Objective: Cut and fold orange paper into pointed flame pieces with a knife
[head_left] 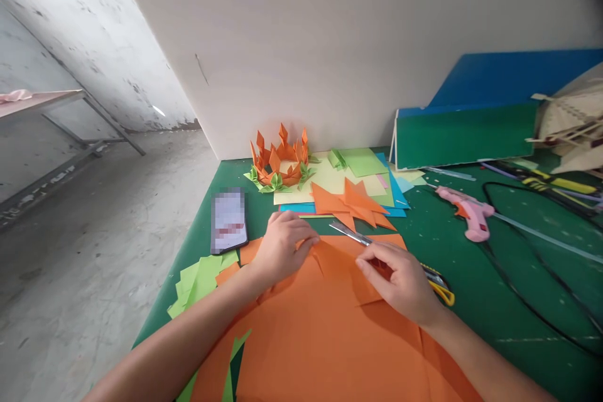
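My right hand (400,279) is closed around a pair of scissors (349,233), whose blades point up and to the left. My left hand (286,246) is curled, with thumb and fingers pinched at an edge of orange paper (325,257). Its fingertips are partly hidden. Beneath both hands spread large orange paper sheets (330,339). Folded orange paper points (351,203) lie just beyond the scissors. Farther back stands an orange folded-paper crown (282,163) with green paper leaves around its base.
A phone (229,220) lies left of my left hand, near green paper pieces (202,279). Right of my right hand are a utility knife (440,289) and a pink glue gun (471,210) with its cord. A white board (306,56) stands behind the green table (527,301).
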Tool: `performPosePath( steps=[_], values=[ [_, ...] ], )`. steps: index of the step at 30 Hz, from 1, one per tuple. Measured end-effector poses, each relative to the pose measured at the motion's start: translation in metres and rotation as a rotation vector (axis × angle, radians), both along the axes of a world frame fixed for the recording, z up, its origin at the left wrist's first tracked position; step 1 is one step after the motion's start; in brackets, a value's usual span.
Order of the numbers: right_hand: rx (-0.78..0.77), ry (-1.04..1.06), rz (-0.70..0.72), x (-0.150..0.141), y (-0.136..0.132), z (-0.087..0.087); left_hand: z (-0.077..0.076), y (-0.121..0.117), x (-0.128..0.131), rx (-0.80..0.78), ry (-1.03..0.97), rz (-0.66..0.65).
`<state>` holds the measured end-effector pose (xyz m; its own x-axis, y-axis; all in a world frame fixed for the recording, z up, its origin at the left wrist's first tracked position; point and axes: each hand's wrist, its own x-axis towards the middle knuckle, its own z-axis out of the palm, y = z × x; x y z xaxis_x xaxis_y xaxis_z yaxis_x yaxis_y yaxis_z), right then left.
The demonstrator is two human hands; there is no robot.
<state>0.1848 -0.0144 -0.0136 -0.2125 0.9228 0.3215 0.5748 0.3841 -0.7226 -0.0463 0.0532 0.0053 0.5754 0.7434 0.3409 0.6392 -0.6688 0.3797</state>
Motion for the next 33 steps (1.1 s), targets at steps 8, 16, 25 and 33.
performPosePath(
  steps=[8,16,25,33],
  values=[
    [-0.04,0.055,-0.006,0.004,0.0,0.001,0.002,0.015,-0.013,0.094,-0.069,0.243],
    [-0.027,0.042,0.021,-0.004,0.0,0.0,0.005,-0.012,0.005,0.056,0.077,-0.171],
    [-0.021,0.37,-0.229,0.023,0.008,-0.001,-0.003,-0.002,0.002,-0.107,-0.224,-0.003],
    [-0.086,0.368,0.173,0.015,0.007,-0.014,-0.01,-0.011,0.004,-0.261,-0.458,-0.025]
  ],
)
